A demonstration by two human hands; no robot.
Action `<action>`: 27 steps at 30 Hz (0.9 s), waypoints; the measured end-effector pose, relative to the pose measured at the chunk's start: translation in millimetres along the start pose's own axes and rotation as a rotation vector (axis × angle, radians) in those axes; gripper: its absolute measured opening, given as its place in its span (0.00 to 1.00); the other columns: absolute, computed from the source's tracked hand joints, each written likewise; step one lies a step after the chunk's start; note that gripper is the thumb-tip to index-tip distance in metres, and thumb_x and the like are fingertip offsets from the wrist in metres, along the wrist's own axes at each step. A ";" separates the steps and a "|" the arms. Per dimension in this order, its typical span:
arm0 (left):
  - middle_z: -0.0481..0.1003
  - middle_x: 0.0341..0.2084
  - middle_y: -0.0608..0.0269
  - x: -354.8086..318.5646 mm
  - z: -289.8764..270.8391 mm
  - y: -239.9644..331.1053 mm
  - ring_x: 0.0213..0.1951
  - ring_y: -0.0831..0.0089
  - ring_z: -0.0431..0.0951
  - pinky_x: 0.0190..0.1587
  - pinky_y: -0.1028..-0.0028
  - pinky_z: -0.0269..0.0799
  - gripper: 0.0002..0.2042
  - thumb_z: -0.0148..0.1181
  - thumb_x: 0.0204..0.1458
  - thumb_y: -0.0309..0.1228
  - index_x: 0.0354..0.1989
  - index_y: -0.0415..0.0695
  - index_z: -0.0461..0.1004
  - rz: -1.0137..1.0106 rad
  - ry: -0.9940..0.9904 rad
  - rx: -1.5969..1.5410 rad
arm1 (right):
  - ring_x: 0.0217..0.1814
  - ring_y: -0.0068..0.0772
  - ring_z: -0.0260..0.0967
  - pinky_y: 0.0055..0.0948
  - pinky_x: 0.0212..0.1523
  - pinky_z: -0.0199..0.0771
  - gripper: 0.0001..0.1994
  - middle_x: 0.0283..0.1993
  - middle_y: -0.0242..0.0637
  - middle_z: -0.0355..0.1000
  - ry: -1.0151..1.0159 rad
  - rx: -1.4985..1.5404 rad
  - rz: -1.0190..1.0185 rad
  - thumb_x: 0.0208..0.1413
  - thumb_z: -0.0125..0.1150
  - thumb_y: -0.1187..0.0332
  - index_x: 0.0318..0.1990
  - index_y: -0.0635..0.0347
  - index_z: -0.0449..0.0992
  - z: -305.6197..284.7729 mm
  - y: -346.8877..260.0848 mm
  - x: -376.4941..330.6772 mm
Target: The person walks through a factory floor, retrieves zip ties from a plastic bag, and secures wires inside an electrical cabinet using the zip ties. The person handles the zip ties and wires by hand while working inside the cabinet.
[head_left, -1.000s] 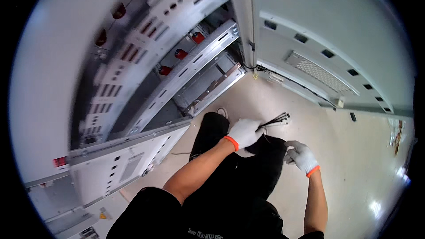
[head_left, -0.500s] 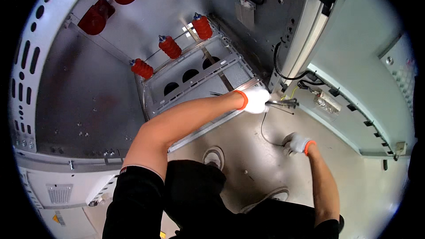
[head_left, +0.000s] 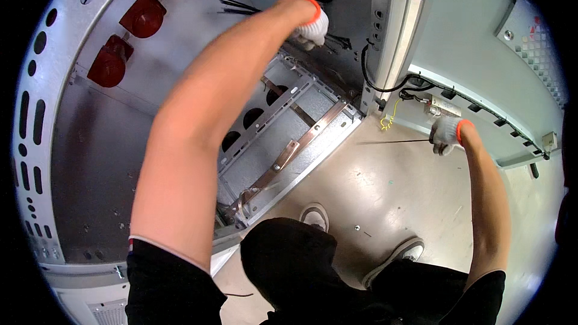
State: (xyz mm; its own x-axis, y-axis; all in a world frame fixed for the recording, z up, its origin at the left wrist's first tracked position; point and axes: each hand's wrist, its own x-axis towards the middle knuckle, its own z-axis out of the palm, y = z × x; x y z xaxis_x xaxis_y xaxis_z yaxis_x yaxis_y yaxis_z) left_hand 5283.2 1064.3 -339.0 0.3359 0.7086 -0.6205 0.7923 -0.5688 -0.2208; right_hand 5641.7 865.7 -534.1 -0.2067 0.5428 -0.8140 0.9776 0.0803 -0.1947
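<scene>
Nearest the lower edge: dark trousers, two shoes [head_left: 315, 215] on the pale floor [head_left: 385, 186], which lies open between the cabinet's front edge and the door (a small screw-like speck lies near the shoes). Right hand [head_left: 446, 135], white glove with orange cuff, closed around the end of a thin dark cable tie [head_left: 394, 141] that sticks out level to the left, above open floor, just below the lower edge of the grey door [head_left: 481, 54]. A yellow wire [head_left: 388, 119] and black cables [head_left: 391, 87] hang at the door's hinge corner, near that hand. Next, the cabinet floor: perforated steel rails [head_left: 283, 162] run diagonally to the front edge, with a narrow gap between them and the left wall. Red insulators [head_left: 141, 15] sit along the cabinet's upper left wall. Farthest in: left hand [head_left: 310, 24], same kind of glove, reached deep to the cabinet's back wall, fingers curled shut on what looks like a bunch of black cable ties [head_left: 241, 5] and wiring (exact grip cannot be told), tight against the door-frame post [head_left: 382, 30], little room around it.
</scene>
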 end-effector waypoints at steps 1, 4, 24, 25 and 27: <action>0.80 0.25 0.58 -14.9 -1.8 -11.9 0.28 0.60 0.78 0.31 0.62 0.71 0.19 0.51 0.61 0.45 0.30 0.44 0.81 -0.034 -0.016 -0.058 | 0.33 0.35 0.81 0.35 0.34 0.82 0.13 0.35 0.45 0.81 0.065 0.235 0.117 0.47 0.65 0.70 0.41 0.66 0.81 -10.7 -30.5 -1.2; 0.78 0.23 0.55 9.1 30.9 -44.7 0.26 0.61 0.78 0.32 0.61 0.72 0.24 0.47 0.63 0.49 0.32 0.40 0.80 0.252 0.263 -0.204 | 0.32 0.34 0.81 0.35 0.34 0.81 0.13 0.33 0.44 0.81 0.146 0.124 0.088 0.46 0.63 0.73 0.41 0.66 0.82 -26.9 -78.7 -5.8; 0.72 0.53 0.44 62.8 356.8 135.1 0.48 0.46 0.78 0.51 0.56 0.76 0.24 0.55 0.61 0.46 0.59 0.43 0.69 0.072 0.424 -0.838 | 0.30 0.42 0.80 0.38 0.37 0.79 0.14 0.30 0.48 0.80 0.558 0.821 0.447 0.56 0.48 0.75 0.42 0.67 0.81 139.0 -61.7 57.7; 0.72 0.54 0.44 65.6 362.5 109.2 0.50 0.46 0.77 0.51 0.54 0.75 0.26 0.55 0.60 0.47 0.62 0.45 0.66 -0.006 0.476 -0.770 | 0.31 0.42 0.80 0.38 0.38 0.79 0.14 0.30 0.48 0.80 0.571 0.854 0.426 0.56 0.48 0.74 0.42 0.67 0.81 136.4 -67.2 62.7; 0.69 0.58 0.43 70.6 367.5 70.0 0.56 0.45 0.72 0.57 0.52 0.70 0.29 0.56 0.59 0.47 0.66 0.46 0.62 -0.154 0.565 -0.549 | 0.31 0.42 0.80 0.37 0.39 0.79 0.14 0.30 0.46 0.80 0.543 1.005 0.406 0.56 0.48 0.73 0.42 0.65 0.81 129.9 -79.1 66.5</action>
State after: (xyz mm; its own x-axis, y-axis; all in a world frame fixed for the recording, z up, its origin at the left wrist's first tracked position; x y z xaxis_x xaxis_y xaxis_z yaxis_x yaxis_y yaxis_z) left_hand 5175.1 921.1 -674.8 0.2928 0.9503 -0.1056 0.9388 -0.2647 0.2203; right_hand 5545.4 786.9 -643.9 0.3869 0.6770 -0.6261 0.4499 -0.7313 -0.5127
